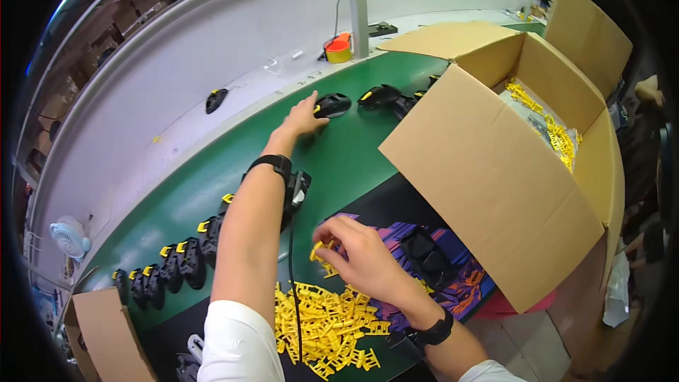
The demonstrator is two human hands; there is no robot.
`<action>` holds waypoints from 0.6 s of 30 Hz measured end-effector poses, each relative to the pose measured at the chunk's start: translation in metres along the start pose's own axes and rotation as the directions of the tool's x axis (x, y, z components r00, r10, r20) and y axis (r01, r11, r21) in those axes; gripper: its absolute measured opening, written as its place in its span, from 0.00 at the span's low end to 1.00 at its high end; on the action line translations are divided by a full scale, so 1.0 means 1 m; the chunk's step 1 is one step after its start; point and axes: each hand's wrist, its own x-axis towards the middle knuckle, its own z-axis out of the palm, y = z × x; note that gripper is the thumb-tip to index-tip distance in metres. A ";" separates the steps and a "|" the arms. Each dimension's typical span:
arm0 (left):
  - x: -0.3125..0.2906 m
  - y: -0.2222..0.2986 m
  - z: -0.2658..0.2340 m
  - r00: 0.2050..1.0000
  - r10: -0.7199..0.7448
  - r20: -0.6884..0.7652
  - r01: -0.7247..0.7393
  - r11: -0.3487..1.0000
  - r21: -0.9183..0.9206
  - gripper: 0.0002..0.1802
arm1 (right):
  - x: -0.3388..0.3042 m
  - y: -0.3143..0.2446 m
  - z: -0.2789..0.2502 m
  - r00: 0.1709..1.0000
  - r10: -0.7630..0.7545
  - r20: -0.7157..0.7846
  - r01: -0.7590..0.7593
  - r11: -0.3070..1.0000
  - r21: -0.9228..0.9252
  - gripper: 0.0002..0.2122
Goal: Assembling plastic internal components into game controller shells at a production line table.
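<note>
My left hand (303, 117) stretches across the green belt, thumb and fingers around the left end of a black computer mouse shell (335, 105) with a yellow part. Closer to me, my right hand (362, 253) is closed in a pinch on small yellow plastic clips (320, 253); its curled fingers partly hide them. Just below that hand lies a loose pile of the same yellow clips (322, 322). Beneath my left wrist sits a black device (298, 191), partly hidden by the arm, and a black cable (291, 269) runs down over the pile.
Several black mouse shells (191, 262) with yellow clips line the belt at left; more shells (380, 95) lie beyond my left hand. A large open carton (488, 177) with yellow clips inside blocks the right. A smaller carton (109, 329) stands lower left. A dark shell (424, 258) rests on a patterned mat.
</note>
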 end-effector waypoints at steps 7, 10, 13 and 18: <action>-0.022 0.038 -0.036 0.974 -0.226 -0.035 0.218 0.963 -0.159 0.35 | 0.002 0.013 -0.006 0.921 0.244 -0.305 -0.142 0.937 0.320 0.07; -0.060 0.042 -0.062 0.896 -0.423 0.136 0.331 0.432 -0.839 0.25 | 0.007 0.014 -0.006 0.890 0.252 -0.381 -0.017 0.852 0.523 0.08; -0.121 0.082 -0.091 0.898 -0.400 0.185 0.300 0.247 -0.921 0.20 | 0.006 0.007 -0.022 0.831 0.312 -0.461 0.001 0.827 0.562 0.09; -0.259 0.128 -0.112 0.919 -0.393 0.038 0.062 0.048 -0.997 0.17 | 0.001 -0.020 -0.025 0.860 0.221 -0.460 0.142 0.762 0.632 0.08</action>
